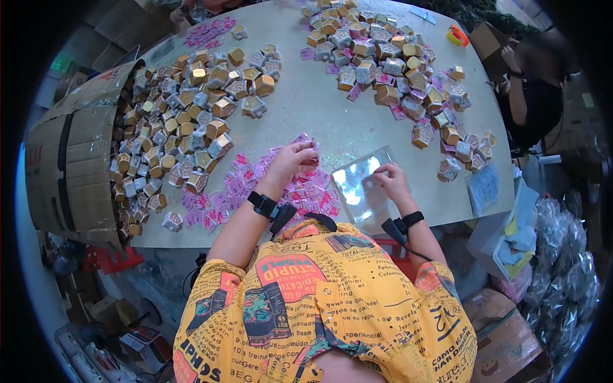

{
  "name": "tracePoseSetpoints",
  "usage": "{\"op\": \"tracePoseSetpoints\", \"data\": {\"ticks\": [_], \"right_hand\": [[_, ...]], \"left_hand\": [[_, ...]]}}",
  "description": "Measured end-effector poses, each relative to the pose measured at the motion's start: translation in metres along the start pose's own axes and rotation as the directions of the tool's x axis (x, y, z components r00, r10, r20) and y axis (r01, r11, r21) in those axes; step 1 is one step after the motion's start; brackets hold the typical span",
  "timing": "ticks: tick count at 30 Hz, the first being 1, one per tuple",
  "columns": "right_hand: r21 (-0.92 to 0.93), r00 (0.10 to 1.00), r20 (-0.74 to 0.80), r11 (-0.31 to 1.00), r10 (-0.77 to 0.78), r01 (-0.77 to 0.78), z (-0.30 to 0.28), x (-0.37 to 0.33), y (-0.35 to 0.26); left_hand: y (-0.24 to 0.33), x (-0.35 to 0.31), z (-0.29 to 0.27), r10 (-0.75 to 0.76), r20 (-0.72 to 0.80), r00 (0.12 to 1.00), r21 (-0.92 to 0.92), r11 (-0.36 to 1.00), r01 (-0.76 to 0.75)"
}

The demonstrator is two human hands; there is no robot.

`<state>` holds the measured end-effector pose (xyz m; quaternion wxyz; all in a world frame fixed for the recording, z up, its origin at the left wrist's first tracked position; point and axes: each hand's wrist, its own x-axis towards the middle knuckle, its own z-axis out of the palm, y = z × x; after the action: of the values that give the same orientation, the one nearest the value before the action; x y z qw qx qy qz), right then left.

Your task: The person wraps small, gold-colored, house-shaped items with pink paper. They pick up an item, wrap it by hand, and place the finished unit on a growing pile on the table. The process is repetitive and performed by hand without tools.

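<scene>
My left hand [295, 159] rests on a spread of small pink cards [255, 185] at the table's near edge, its fingertips pinching one pink card [306, 142]. My right hand [391, 182] presses its fingers on a stack of clear plastic bags [357, 185] lying just right of the pink cards. Both wrists wear black bands. A pile of small gold and silver wrapped boxes [191, 121] lies to the left, spilling from a tipped cardboard box [70, 159].
A second heap of wrapped boxes [389, 64] mixed with pink cards covers the far right of the pale table [313, 108]. Another person [530, 89] sits at the right edge. An orange tape roll [456, 35] lies far right. Bags and cartons crowd the floor.
</scene>
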<state>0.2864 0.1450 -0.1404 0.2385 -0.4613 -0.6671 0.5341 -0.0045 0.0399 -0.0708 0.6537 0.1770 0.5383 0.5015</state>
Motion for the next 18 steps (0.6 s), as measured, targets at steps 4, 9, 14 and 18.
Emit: {"op": "tracePoseSetpoints", "data": {"ticks": [4, 9, 14, 18], "right_hand": [[0.190, 0.988, 0.084, 0.972, 0.127, -0.141, 0.005, -0.002, -0.042], [0.314, 0.970, 0.203, 0.930, 0.131, -0.191, 0.032, 0.003, -0.093], [0.522, 0.791, 0.547, 0.628, 0.273, -0.577, 0.061, 0.010, -0.101], [0.512, 0.640, 0.729, 0.426, 0.244, -0.746, 0.069, 0.010, -0.109]], "left_hand": [[0.000, 0.000, 0.006, -0.030, 0.035, 0.999, -0.096, 0.995, 0.033], [-0.005, 0.004, 0.011, -0.023, 0.066, 0.998, -0.129, 0.991, 0.031], [-0.003, 0.000, 0.011, 0.002, 0.026, 1.000, -0.089, 0.996, 0.000], [-0.001, -0.003, 0.009, -0.027, -0.032, 0.999, -0.100, 0.995, 0.023]]}}
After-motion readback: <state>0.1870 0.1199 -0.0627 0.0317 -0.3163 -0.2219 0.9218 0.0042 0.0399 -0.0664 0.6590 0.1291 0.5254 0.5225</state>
